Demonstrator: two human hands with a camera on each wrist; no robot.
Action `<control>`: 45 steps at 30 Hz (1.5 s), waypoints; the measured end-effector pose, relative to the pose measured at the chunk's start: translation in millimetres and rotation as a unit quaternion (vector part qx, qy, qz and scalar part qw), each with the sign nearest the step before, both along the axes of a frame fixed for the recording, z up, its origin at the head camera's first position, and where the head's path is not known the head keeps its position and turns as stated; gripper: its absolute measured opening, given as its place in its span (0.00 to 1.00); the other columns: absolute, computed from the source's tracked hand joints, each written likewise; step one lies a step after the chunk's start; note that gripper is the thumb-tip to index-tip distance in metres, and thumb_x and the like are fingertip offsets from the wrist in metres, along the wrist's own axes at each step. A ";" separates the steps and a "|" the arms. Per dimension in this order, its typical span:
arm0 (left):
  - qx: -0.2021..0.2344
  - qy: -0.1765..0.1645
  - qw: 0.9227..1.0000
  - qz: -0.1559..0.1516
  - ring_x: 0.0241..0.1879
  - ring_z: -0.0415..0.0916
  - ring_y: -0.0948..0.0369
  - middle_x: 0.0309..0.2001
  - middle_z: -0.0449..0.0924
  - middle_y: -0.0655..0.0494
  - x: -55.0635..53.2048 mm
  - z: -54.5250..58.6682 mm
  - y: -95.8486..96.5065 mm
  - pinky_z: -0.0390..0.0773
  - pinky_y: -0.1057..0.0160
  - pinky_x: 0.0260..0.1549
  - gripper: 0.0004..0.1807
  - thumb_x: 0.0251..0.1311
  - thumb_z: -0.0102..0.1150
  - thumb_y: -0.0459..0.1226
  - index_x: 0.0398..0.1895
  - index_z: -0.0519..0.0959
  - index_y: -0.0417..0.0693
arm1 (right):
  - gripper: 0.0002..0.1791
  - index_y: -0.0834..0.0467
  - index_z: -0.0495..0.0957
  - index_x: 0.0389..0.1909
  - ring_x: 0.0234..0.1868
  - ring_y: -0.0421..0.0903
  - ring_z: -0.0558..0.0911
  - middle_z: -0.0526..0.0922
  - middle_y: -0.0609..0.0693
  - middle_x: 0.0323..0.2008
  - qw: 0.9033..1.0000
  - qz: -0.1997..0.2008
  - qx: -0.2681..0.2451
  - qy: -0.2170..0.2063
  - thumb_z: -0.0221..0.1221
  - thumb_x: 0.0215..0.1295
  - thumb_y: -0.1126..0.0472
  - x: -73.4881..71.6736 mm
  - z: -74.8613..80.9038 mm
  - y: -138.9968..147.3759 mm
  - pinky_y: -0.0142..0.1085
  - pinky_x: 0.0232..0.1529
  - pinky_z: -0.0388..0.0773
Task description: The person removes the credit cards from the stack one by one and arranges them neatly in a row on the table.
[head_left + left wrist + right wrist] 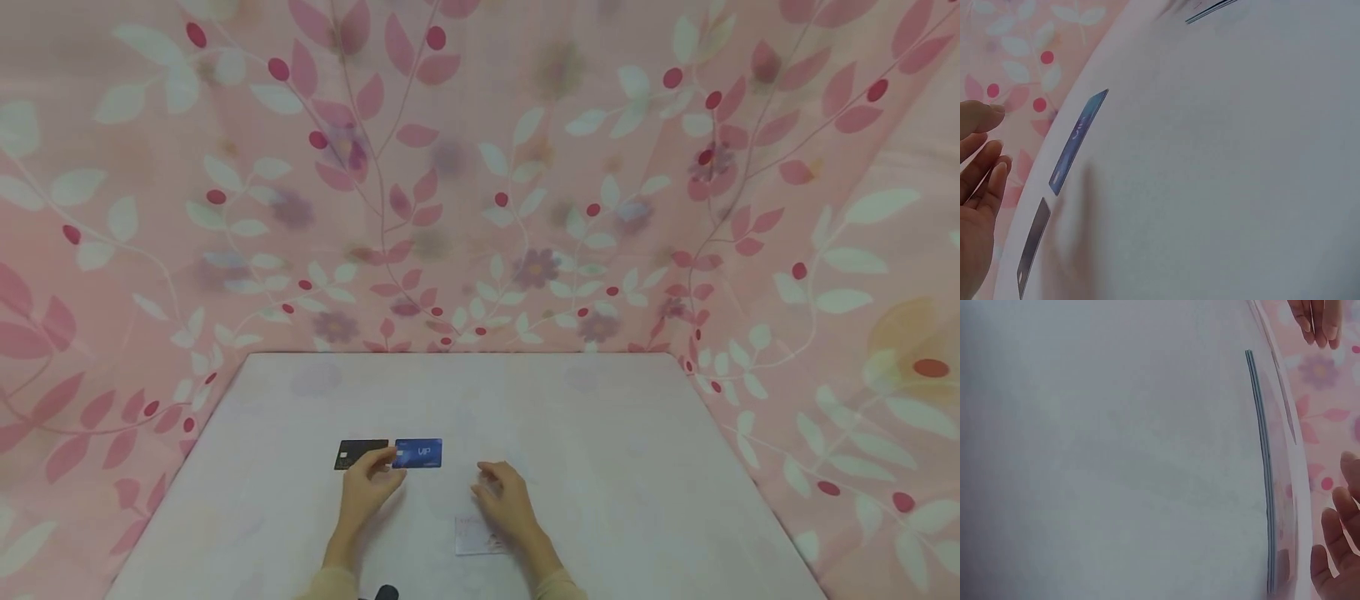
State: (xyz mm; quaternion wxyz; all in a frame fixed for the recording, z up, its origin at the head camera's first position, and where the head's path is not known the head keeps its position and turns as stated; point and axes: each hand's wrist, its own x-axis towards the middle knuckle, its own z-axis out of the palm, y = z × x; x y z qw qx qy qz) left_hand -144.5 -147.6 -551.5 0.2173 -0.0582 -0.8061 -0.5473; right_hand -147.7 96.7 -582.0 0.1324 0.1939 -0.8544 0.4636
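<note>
Two hands (366, 488) (512, 502) apart, loosely curved, left near black card (356, 450).

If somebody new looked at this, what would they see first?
Probably the leafy pink backdrop, rising behind and beside the white table. Next, the blue card marked VIP, just right of the black card in the head view. Then the left hand and right hand, both empty above the table.
</note>
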 end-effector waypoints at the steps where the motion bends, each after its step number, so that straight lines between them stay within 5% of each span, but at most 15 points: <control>1: 0.000 0.001 1.000 0.000 0.34 0.78 0.50 0.36 0.82 0.38 0.3 -6.0 2.0 0.79 0.62 0.37 0.20 0.38 0.69 0.21 0.40 0.79 0.29 | 0.18 0.68 0.76 0.47 0.38 0.49 0.78 0.80 0.53 0.35 1.000 0.001 0.000 0.006 0.63 0.53 0.67 1.0 0.4 0.7 0.39 0.43 0.77; 5: -0.019 0.001 1.000 -0.009 0.33 0.78 0.55 0.35 0.83 0.46 1.9 -24.3 11.6 0.78 0.68 0.35 0.19 0.38 0.70 0.25 0.39 0.80 0.34 | 0.19 0.68 0.76 0.46 0.37 0.49 0.78 0.80 0.54 0.35 1.000 0.004 0.005 0.020 0.65 0.52 0.68 4.1 1.2 2.6 0.38 0.41 0.77; 12: -0.054 -0.009 0.998 -0.028 0.32 0.78 0.59 0.34 0.83 0.52 14.3 -36.8 29.6 0.78 0.66 0.33 0.19 0.37 0.72 0.28 0.38 0.81 0.39 | 0.19 0.66 0.77 0.45 0.38 0.47 0.77 0.79 0.51 0.35 0.999 -0.010 0.035 0.015 0.66 0.52 0.63 14.9 -1.6 7.0 0.38 0.42 0.75; 19: -0.066 -0.061 0.995 -0.044 0.33 0.77 0.62 0.34 0.82 0.54 28.9 -36.6 39.0 0.77 0.66 0.35 0.20 0.38 0.73 0.31 0.39 0.81 0.39 | 0.20 0.64 0.78 0.45 0.38 0.44 0.76 0.79 0.48 0.36 0.998 -0.028 0.057 -0.014 0.68 0.50 0.61 25.5 -1.7 11.7 0.39 0.42 0.75; 24: -0.086 -0.057 0.993 -0.057 0.34 0.78 0.59 0.35 0.82 0.54 36.7 -39.6 43.3 0.78 0.64 0.37 0.20 0.38 0.73 0.32 0.39 0.81 0.39 | 0.24 0.62 0.79 0.47 0.41 0.46 0.74 0.77 0.47 0.39 0.992 -0.034 0.092 -0.074 0.67 0.51 0.53 35.4 0.8 15.0 0.41 0.43 0.73; 31: -0.151 -0.090 0.981 -0.078 0.43 0.76 0.54 0.41 0.82 0.54 45.7 -41.0 47.7 0.75 0.55 0.46 0.24 0.39 0.73 0.39 0.43 0.81 0.42 | 0.32 0.61 0.78 0.50 0.45 0.45 0.67 0.73 0.47 0.45 0.984 -0.004 0.140 -0.113 0.68 0.48 0.45 50.4 3.6 21.4 0.40 0.44 0.66; 38: -0.166 -0.063 0.979 -0.101 0.39 0.68 0.63 0.38 0.78 0.57 53.4 -45.2 56.1 0.72 0.60 0.42 0.30 0.31 0.77 0.45 0.42 0.82 0.42 | 0.31 0.63 0.78 0.50 0.46 0.42 0.66 0.73 0.45 0.47 0.985 0.020 0.155 -0.078 0.69 0.47 0.50 56.3 0.0 25.5 0.39 0.44 0.62; 45: -0.198 -0.095 0.968 -0.122 0.40 0.62 0.63 0.38 0.74 0.61 55.3 -44.1 62.3 0.68 0.58 0.39 0.33 0.31 0.76 0.49 0.46 0.81 0.46 | 0.30 0.63 0.78 0.50 0.46 0.42 0.66 0.72 0.45 0.47 0.984 0.020 0.166 -0.056 0.68 0.49 0.50 56.3 -0.1 26.9 0.40 0.44 0.62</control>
